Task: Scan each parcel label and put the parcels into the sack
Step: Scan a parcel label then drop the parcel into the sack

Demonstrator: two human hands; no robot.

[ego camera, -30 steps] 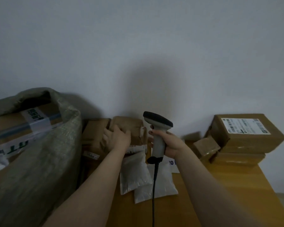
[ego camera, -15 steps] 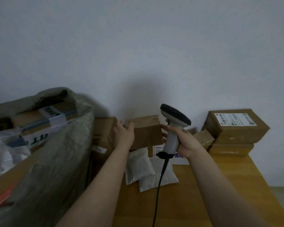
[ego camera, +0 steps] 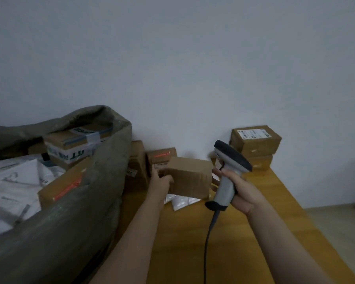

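Left hand [ego camera: 161, 181] gripped the left end of a plain brown box [ego camera: 191, 177], fingers curled round its edge. The box was held over the table [ego camera: 264, 222], just above some white pouches [ego camera: 180, 201]; could not tell whether it touched them. No label showed on the faces toward the camera.

Right hand [ego camera: 242, 191] was wrapped round the handle of a grey scanner [ego camera: 228, 173], upright, with its dark head just beside the box's right end. The scanner's cable [ego camera: 208, 238] hung down over the table.

An open grey-green sack [ego camera: 70, 222] stood at left, against the table edge. Inside it were a taped box [ego camera: 74, 144], a box with an orange strip [ego camera: 64, 183] and white mailers [ego camera: 12, 181].

Behind the held box a small box with red marking [ego camera: 161, 157] sat by the wall. Beside it a tall box [ego camera: 137, 158] stood against the sack.

At the far right corner of the table a labelled box [ego camera: 255, 138] was stacked on another box [ego camera: 260, 162].
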